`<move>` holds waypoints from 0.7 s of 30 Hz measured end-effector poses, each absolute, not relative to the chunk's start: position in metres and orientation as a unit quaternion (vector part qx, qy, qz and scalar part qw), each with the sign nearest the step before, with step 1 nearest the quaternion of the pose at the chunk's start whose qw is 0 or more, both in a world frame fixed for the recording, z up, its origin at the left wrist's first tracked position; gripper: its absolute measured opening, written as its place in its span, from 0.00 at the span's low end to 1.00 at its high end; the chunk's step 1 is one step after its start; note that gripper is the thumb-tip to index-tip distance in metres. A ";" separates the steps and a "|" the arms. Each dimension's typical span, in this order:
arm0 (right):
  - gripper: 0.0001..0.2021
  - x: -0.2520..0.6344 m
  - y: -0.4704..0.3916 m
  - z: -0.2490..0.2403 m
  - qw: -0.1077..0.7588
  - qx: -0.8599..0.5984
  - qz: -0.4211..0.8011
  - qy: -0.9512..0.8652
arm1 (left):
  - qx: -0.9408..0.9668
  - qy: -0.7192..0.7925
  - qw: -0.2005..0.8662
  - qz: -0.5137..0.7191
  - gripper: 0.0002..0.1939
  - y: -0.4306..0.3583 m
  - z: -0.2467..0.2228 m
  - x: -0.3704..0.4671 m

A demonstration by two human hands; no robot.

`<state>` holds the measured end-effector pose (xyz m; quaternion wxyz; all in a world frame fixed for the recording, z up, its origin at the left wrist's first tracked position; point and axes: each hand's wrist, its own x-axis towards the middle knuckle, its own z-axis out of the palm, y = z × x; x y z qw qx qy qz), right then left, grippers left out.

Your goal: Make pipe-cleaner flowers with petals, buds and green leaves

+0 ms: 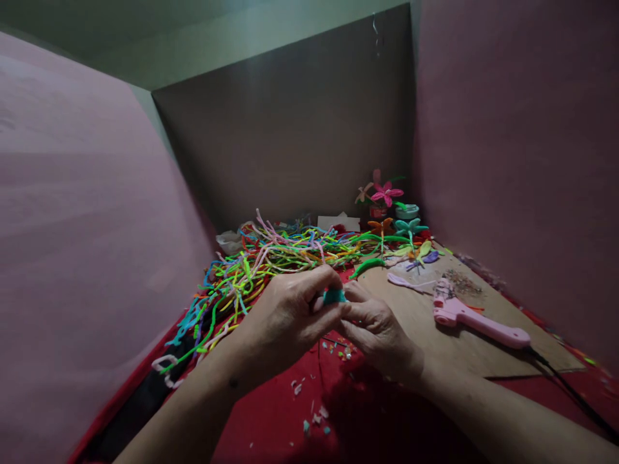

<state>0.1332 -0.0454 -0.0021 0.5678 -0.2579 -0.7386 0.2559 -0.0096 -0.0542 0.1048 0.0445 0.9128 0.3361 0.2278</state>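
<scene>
My left hand (285, 312) and my right hand (380, 332) meet over the red cloth (271, 425), fingertips pinched together on a small teal pipe-cleaner piece (333, 296). Most of that piece is hidden between my fingers. Just behind my left hand lies a big loose heap of coloured pipe cleaners (261, 258).
A pink glue gun (476, 319) with a black cord lies on a brown board (459, 341) at the right. Finished pipe-cleaner flowers (387, 193) and a small pot stand at the back right. Pink panels wall both sides; a brown board closes the back. Cut scraps dot the cloth.
</scene>
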 end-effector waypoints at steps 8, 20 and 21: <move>0.07 0.132 -0.043 -0.001 0.601 -0.253 0.459 -0.604 | 0.854 0.393 0.190 0.282 0.16 -0.055 0.103 -0.017; 0.08 0.133 -0.015 -0.024 0.664 -0.295 0.569 -0.386 | 0.856 0.447 -0.010 0.260 0.18 -0.034 0.022 -0.002; 0.08 0.133 -0.015 -0.025 0.664 -0.296 0.577 -0.373 | 0.856 0.447 -0.072 0.250 0.18 -0.033 0.017 0.001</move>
